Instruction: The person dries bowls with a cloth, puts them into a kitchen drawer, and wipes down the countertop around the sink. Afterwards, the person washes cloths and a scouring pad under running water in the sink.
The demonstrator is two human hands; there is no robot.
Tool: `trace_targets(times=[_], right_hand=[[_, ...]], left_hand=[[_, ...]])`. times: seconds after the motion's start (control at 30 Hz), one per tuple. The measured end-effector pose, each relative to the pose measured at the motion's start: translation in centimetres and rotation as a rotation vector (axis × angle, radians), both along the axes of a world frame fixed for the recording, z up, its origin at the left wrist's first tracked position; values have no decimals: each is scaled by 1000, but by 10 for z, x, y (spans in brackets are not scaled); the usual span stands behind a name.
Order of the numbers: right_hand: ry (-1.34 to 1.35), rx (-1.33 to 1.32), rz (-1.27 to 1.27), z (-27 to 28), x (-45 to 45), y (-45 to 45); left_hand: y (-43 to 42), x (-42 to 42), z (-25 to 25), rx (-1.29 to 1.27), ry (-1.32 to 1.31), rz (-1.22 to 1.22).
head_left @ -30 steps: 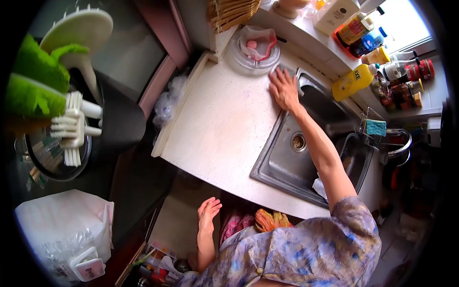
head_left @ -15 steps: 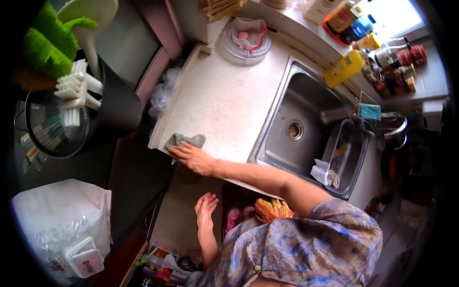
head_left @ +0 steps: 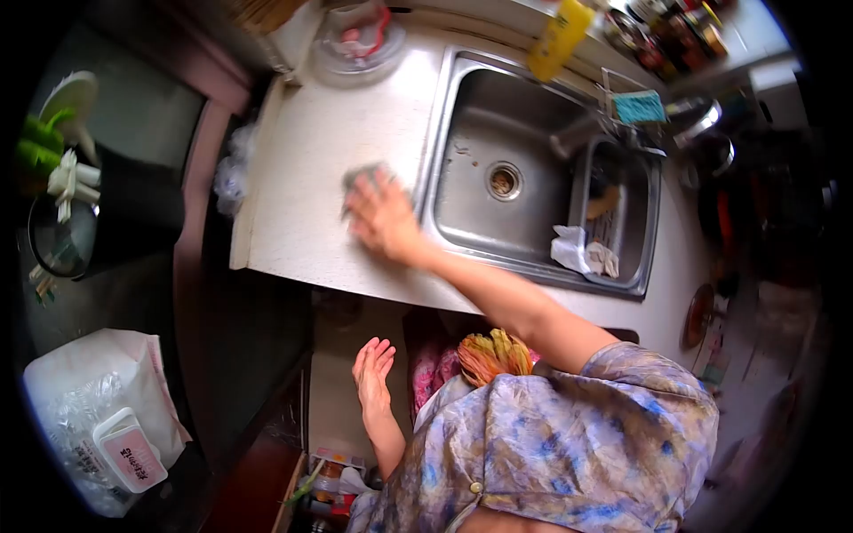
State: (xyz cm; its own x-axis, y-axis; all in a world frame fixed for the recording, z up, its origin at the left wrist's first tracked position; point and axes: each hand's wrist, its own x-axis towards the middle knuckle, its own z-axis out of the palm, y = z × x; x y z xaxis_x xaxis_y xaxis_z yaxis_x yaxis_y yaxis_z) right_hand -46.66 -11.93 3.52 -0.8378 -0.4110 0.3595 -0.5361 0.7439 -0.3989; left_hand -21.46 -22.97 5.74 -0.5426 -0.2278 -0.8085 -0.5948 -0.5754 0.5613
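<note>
A grey cloth (head_left: 362,176) lies under my right hand (head_left: 384,213), pressed against the white countertop (head_left: 306,209) to the left of the sink. Motion blurs both the hand and the cloth. My left hand (head_left: 373,362) hangs in the air below the counter's front edge. Its fingers are stretched out, and it holds nothing.
The steel sink (head_left: 524,115) has a side basin (head_left: 613,209) holding a white cloth (head_left: 573,249). A blue-green sponge (head_left: 640,107) rests in a rack, near a yellow bottle (head_left: 560,40). A lidded plastic container (head_left: 355,67) stands at the back. A white bag (head_left: 89,382) sits lower left.
My right hand has moved with the cloth from the counter's front left corner toward the middle, nearer the sink. The view has shifted; my left hand still hangs open.
</note>
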Motion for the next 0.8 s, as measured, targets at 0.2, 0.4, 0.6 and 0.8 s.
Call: trace_targets(times=[0.2,0.4,0.6,0.8], right_hand=[[-142,-15,325,5,127,55],[-35,1,213,-3,193,190],[-116,100,-110,6,279,351],[-144,143,-512,0,354,495]], left_hand=[[36,13,17,-26,73,-154],[72,22,25,-85,108,-302],[136,23,40,-100,145,-442],[183,33,47,-45,167,-580]])
